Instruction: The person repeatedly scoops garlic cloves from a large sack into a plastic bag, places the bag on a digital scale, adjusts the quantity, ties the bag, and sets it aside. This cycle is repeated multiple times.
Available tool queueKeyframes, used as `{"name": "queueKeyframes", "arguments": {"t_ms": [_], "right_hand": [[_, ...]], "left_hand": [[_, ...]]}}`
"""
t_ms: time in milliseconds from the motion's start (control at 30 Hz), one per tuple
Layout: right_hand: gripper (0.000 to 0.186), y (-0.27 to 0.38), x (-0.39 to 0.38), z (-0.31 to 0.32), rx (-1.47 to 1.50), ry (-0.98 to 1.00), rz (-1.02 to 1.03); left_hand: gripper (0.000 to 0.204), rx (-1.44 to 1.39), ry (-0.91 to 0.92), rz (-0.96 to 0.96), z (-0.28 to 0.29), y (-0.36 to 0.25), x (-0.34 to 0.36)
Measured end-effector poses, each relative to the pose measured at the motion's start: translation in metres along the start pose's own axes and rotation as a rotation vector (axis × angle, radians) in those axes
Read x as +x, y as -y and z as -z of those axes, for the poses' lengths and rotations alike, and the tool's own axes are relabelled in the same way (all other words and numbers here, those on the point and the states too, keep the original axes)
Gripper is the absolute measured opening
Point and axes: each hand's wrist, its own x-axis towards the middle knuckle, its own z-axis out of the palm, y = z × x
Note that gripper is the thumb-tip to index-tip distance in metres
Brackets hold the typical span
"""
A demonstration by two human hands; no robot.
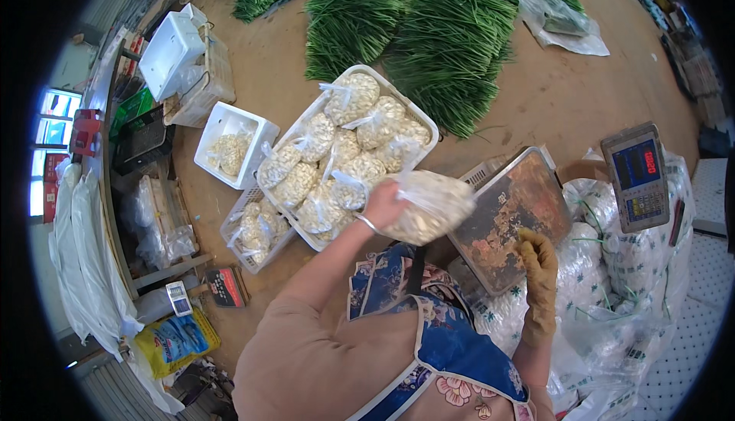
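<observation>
My left hand [384, 207], bare with a band at the wrist, grips the gathered neck of a clear plastic bag of pale garlic cloves [432, 210]. The bag hangs between the white crate and the scale's platform. My right hand [538, 268] wears a tan glove and hovers over the near right edge of the rusty metal scale platform [509, 218]. Its fingers are loosely bent and a little apart, with nothing visible in them. At the right, the scale's display [635, 176] shows lit red digits. Several similar tied bags fill the white plastic crate [425, 111].
Bundles of long green stalks [452, 38] lie on the floor ahead. To the left are a white foam box [222, 119], a smaller bag-filled crate [283, 249] and a black crate [145, 145]. Large plastic-wrapped sacks [582, 275] crowd the right side; a yellow sack [172, 344] lies lower left.
</observation>
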Motion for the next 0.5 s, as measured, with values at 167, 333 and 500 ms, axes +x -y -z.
{"name": "queueKeyframes", "arguments": {"t_ms": [167, 333, 500], "right_hand": [[0.017, -0.021, -0.008, -0.009, -0.087, 0.067, -0.122], [0.018, -0.025, -0.004, -0.01, -0.141, 0.084, -0.172], [0.018, -0.021, -0.007, -0.023, -0.237, 0.112, -0.142]], "left_hand": [[0.014, 0.24, -0.229, 0.09, 0.02, 0.138, 0.016], [0.016, 0.601, -0.121, 0.227, 0.054, 0.213, 0.038], [0.025, 0.254, -0.042, 0.29, 0.05, 0.237, 0.028]]}}
